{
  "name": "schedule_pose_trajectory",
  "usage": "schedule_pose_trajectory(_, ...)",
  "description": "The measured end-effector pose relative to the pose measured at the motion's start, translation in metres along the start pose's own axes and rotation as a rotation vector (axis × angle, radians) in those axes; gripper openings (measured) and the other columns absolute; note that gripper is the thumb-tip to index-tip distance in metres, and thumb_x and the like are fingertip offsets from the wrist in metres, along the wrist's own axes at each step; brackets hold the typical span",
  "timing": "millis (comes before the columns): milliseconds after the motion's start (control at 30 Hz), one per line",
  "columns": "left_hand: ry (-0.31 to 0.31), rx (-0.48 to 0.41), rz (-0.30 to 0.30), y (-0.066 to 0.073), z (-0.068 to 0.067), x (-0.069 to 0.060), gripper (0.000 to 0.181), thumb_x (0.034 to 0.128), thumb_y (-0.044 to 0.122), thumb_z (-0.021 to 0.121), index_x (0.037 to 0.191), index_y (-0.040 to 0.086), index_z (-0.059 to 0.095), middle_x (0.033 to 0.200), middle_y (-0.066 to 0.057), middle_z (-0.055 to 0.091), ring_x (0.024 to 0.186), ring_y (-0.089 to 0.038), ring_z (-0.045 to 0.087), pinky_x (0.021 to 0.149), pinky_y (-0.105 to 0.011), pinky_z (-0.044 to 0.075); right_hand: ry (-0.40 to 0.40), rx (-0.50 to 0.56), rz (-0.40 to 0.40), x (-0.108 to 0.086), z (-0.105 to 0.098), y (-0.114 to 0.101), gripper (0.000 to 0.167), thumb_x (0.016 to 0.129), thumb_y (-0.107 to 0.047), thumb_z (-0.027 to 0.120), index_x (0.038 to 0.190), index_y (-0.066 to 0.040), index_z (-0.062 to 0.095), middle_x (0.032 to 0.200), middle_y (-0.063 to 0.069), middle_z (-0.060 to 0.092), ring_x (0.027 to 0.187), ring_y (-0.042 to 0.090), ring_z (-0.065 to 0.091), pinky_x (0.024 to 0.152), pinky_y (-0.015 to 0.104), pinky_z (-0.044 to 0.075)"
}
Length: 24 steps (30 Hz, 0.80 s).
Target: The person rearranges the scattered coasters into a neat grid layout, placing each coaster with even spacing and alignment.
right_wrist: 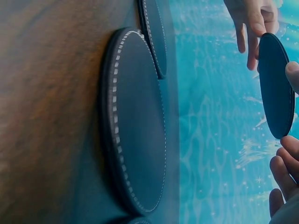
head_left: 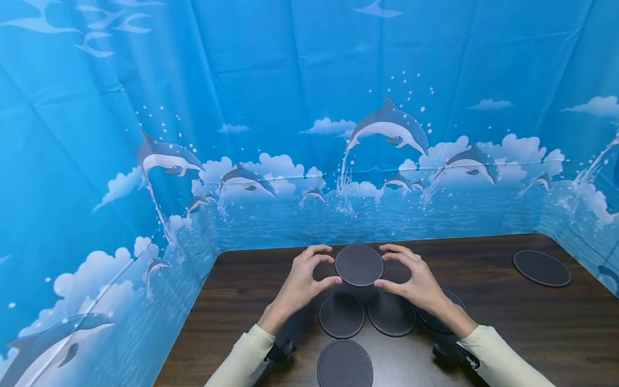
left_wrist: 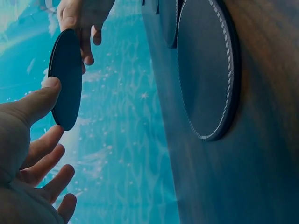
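Note:
A dark round coaster (head_left: 359, 265) with a stitched edge is held up above the table between both hands. My left hand (head_left: 302, 277) pinches its left edge between thumb and fingers, and my right hand (head_left: 416, 277) does the same at the right edge. In the left wrist view the held coaster (left_wrist: 67, 79) appears nearly edge-on, raised off the tabletop. Below the hands lie a left coaster (head_left: 341, 315) and a middle coaster (head_left: 391, 314), side by side. A front coaster (head_left: 345, 364) sits nearer to me. Another coaster (head_left: 435, 320) is partly hidden beneath my right forearm.
One more coaster (head_left: 541, 267) lies apart at the far right of the dark wooden table (head_left: 503, 322). A blue dolphin-print curtain (head_left: 309, 107) stands behind the table and along both sides. Black wrist devices are strapped under both sleeves.

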<state>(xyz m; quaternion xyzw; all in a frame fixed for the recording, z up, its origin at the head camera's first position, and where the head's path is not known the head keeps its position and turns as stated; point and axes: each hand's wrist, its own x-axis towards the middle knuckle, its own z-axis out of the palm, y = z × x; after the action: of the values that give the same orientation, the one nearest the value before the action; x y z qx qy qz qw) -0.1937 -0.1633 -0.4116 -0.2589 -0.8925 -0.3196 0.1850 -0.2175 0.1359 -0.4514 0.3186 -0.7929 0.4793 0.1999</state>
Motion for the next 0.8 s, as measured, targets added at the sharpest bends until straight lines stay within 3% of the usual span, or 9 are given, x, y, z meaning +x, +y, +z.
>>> schedule_pose_trajectory(367, -0.087, -0.042, -0.001, 0.016, 0.014, -0.016, 0.037, 0.0823, 0.031, 0.088, 0.109, 0.012, 0.072, 0.140, 0.001, 0.053, 0.131, -0.023, 0.048, 0.111, -0.060, 0.027, -0.057, -0.042, -0.033, -0.028, -0.013, 0.003, 0.056, 0.074, -0.030, 0.094, 0.123, -0.020, 0.070, 0.143, 0.003, 0.055, 0.132, 0.027, 0.046, 0.095, 0.067, 0.033)
schedule_pose_trajectory(800, -0.134, -0.032, 0.000, 0.033, 0.027, -0.027, 0.035, 0.0834, 0.033, 0.087, 0.106, 0.012, 0.071, 0.138, 0.002, 0.053, 0.127, -0.020, 0.051, 0.109, -0.059, 0.031, -0.057, -0.065, -0.044, -0.054, -0.026, -0.005, 0.054, 0.075, -0.026, 0.094, 0.124, -0.019, 0.071, 0.140, 0.000, 0.058, 0.124, 0.023, 0.051, 0.091, 0.057, 0.039)
